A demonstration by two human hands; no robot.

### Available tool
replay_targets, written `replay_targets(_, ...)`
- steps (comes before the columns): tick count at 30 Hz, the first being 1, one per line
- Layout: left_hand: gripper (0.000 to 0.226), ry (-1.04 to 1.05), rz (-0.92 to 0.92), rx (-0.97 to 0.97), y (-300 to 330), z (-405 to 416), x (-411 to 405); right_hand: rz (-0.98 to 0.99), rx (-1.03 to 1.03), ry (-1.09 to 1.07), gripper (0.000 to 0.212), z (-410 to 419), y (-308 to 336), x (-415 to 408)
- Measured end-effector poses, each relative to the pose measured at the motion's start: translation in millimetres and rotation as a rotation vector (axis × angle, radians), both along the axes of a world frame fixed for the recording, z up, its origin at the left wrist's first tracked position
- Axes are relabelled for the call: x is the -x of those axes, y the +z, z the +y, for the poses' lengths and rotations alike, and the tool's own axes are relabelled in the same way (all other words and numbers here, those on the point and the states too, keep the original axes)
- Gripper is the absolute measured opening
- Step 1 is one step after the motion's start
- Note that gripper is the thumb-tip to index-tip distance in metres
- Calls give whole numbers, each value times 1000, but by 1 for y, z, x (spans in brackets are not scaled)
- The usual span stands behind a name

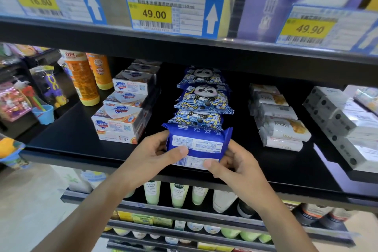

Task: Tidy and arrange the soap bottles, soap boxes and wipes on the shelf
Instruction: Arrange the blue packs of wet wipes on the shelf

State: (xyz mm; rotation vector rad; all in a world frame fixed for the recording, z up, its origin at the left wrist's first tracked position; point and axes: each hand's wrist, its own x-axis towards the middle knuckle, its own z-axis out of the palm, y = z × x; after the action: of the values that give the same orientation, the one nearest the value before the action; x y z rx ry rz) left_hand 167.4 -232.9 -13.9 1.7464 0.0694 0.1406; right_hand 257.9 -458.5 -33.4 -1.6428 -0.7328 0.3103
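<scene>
Head view, wide-angle; frame edges blurred; upper-shelf price tags (154,14) partly legible (49.00, 49.90), small print not; products above them cut off by the top edge; items on the lower tiers too small to identify; rear of the soap box stack (124,106) lost in shadow; front face of the held wipes pack (196,145) turned away, only its printed back showing.

Wipes pack: blue, held over the front edge of the black shelf (67,135), just ahead of the panda-print wipes row (202,98), touching the nearest pack of it; row runs front to back along the shelf centre.

Left hand (155,153): reaching up from lower left; thumb pressed on the pack's label, fingers curled round its left end; gripping.
Right hand (231,166): from lower right; thumb on the pack's lower edge, fingers wrapped behind its right end, mostly hidden; gripping.

Orange soap bottles (88,80) upright at shelf left, beside the soap boxes; pale wrapped soap bars (280,120) right of the wipes, well apart; grey boxes (343,120) at far right, partly cut off.
</scene>
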Motion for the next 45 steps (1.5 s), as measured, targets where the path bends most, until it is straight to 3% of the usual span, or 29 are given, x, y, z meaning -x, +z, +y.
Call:
replay_targets(9, 37, 23, 25, 3, 0, -3, 1, -88, 157, 5, 109, -2, 9, 8)
replay_targets(21, 38, 46, 21, 18, -1, -3, 1, -165, 114, -23, 124, 0, 12, 14)
replay_targets(39, 44, -52, 68, 3, 2, -3, 4, -116, 25, -51, 82, -7, 5, 9)
replay_targets(45, 78, -66, -22, 75, -1, 3, 4, -88, 51, -54, 78, -7, 6, 10)
